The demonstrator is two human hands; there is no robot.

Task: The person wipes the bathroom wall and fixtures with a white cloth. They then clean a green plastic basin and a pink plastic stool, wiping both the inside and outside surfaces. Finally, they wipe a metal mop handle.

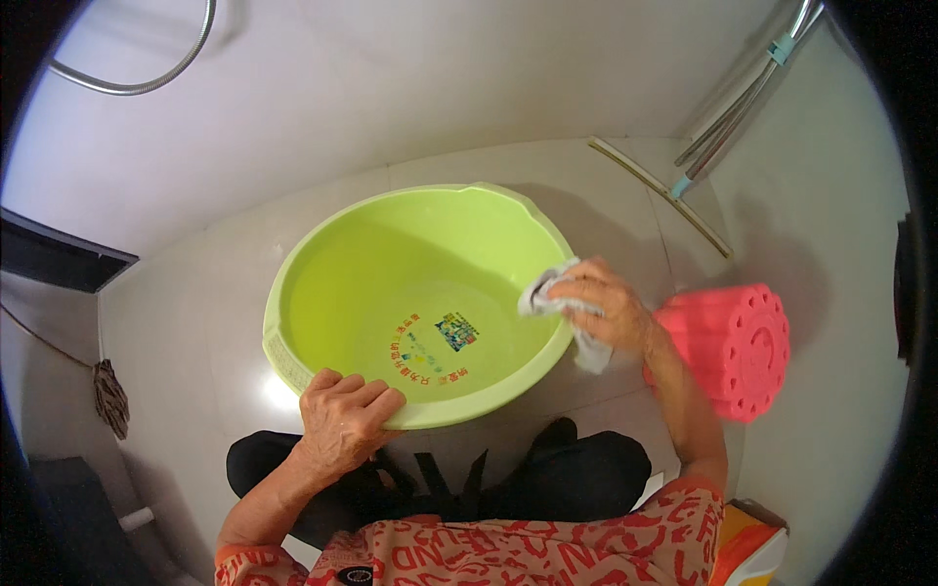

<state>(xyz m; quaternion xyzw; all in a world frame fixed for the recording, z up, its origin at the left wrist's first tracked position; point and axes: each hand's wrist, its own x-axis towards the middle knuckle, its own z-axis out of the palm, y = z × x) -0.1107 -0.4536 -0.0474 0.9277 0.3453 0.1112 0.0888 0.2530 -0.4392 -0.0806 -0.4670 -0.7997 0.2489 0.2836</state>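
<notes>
A large light-green plastic basin (391,254) is tilted toward me above the tiled floor, its inside facing up. My left hand (350,415) is closed over its near rim, left of the middle, with the fingers curled over the edge. At the right rim, my right hand (606,301) grips a whitish cloth (543,291) and presses it against the basin's edge. Part of the cloth hangs down outside the rim. Printed stickers or markings show on the basin's bottom (455,332).
A pink plastic bucket (728,347) lies on its side by my right forearm. Beyond it, a floor squeegee (674,195) leans against the wall. A metal shower hose (147,86) hangs at upper left. A dark shelf-like edge (63,252) juts out on the left.
</notes>
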